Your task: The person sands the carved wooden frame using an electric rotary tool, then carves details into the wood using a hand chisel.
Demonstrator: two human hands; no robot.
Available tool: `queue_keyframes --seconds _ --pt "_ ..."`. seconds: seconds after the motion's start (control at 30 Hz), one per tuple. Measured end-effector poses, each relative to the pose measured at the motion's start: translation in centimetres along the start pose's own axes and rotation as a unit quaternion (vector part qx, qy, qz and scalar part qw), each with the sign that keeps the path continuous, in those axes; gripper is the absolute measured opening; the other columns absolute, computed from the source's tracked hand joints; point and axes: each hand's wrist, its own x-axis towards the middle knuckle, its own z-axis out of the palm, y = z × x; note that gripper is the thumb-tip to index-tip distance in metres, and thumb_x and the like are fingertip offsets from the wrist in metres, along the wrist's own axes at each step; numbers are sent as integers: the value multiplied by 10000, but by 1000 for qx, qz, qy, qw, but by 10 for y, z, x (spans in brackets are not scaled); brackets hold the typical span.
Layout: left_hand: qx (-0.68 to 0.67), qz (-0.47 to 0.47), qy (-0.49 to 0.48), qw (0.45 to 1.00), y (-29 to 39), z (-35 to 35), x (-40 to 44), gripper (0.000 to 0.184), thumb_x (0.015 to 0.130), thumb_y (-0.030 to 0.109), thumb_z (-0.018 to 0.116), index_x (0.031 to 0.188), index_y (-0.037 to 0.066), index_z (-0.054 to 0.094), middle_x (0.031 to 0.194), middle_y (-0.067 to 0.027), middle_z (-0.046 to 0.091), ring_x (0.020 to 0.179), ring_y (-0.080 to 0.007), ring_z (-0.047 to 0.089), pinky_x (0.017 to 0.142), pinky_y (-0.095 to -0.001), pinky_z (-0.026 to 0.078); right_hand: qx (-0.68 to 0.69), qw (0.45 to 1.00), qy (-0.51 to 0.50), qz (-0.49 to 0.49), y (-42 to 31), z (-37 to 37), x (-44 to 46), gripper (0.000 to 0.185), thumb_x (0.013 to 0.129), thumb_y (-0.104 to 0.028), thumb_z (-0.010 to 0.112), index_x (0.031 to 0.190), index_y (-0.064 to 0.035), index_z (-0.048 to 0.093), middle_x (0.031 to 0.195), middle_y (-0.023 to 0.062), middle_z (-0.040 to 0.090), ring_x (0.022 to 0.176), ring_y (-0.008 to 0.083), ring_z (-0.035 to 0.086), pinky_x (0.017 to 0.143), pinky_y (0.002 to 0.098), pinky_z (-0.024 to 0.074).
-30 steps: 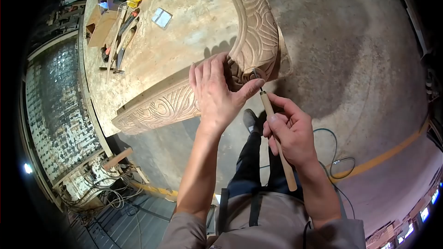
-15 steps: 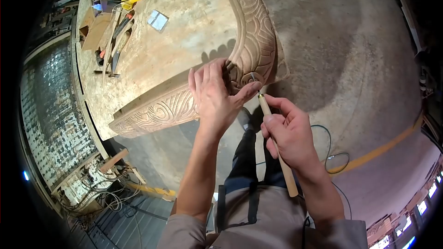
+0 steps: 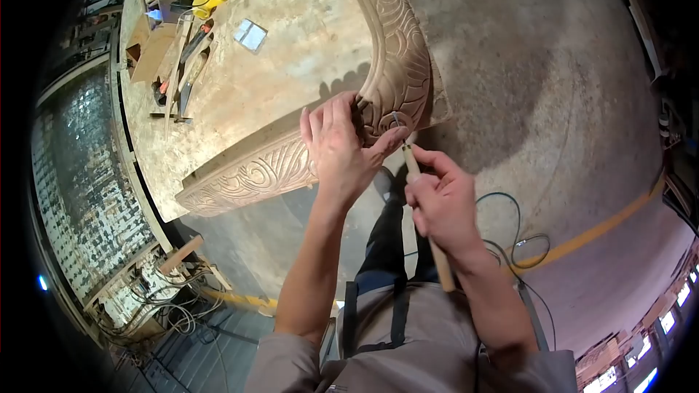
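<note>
A carved wooden furniture piece (image 3: pixel 403 51) with relief scrolls curves down from the top to a corner. Its other carved arm (image 3: pixel 251 178) runs left along the table edge. My left hand (image 3: pixel 336 135) grips the corner, fingers over its top edge and thumb stretched across the tool's metal shaft. In my right hand (image 3: pixel 445 204) is a carving chisel (image 3: pixel 441 266), the fingers closed round its pale wooden handle. The thin blade passes by my left thumb and its tip meets the carved corner. The exact shape of the cutting edge is too small to tell.
On the worktable (image 3: pixel 291 58) at upper left are a cardboard box (image 3: pixel 154 51), several hand tools (image 3: pixel 191 65), a yellow tool (image 3: pixel 209 1) and a pale square block (image 3: pixel 250 35). A cable (image 3: pixel 518 247) loops on the floor at right. Tangled wires lie lower left.
My right hand has shifted a little left and up with the chisel, and the handle stands slightly steeper. My left hand has stayed nearly in place on the wood.
</note>
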Motion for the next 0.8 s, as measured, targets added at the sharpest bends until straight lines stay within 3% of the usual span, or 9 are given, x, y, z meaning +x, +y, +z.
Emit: queue_keyframes --seconds 0.03,0.07,0.1,0.13,0.23,0.27,0.37,0.8 --pt "10 11 10 1000 -1 1 -1 791 701 540 853 1257 56 567 1133 -93 628 1127 -309 517 1132 -479 263 -56 995 26 -83 28 2 6 368 966 -35 573 1327 35 567 756 74 643 638 102 634 554 233 462" --pt "21 22 17 999 -3 3 -3 809 690 546 856 1263 55 564 1139 -96 629 1131 -312 517 1133 -480 262 -181 960 53 -208 51 -2 12 379 966 -33 575 1340 28 567 784 70 653 689 103 643 597 237 478" --pt "31 33 27 999 -3 4 -2 827 680 552 860 1268 54 561 1145 -99 629 1136 -314 516 1135 -481 260 -300 892 77 -328 66 -6 16 390 967 -31 576 1354 21 566 812 66 663 739 104 652 640 241 494" --pt "27 37 32 998 -2 5 0 843 669 558 863 1272 53 560 1149 -100 629 1141 -316 515 1136 -481 259 -282 905 78 -310 69 -3 14 423 968 -20 568 1389 20 548 837 57 665 727 95 645 640 240 504" --pt "27 43 37 998 -3 4 -4 880 641 571 872 1278 50 559 1157 -100 631 1149 -319 514 1137 -482 258 -5 991 31 -130 65 -4 2 447 968 -20 563 1411 25 526 828 58 657 640 79 609 587 222 480" --pt "32 46 40 998 -4 6 -3 885 637 572 874 1279 50 560 1157 -98 631 1149 -319 515 1136 -482 259 49 995 1 -84 43 -4 -6 483 961 -27 557 1434 44 490 803 63 643 537 67 549 510 208 435" --pt "36 35 35 998 -2 7 -2 870 639 565 879 1269 52 569 1145 -93 632 1144 -312 518 1125 -477 275 76 995 -26 -59 27 -10 -5 498 954 -41 554 1433 67 471 785 60 630 481 56 493 456 209 391" --pt "26 21 41 999 -3 6 -1 824 669 567 863 1255 62 580 1112 -83 624 1125 -306 512 1117 -468 276 18 999 -32 -23 -7 -9 -2 478 907 -30 562 1357 121 508 717 66 633 442 84 510 435 228 386"
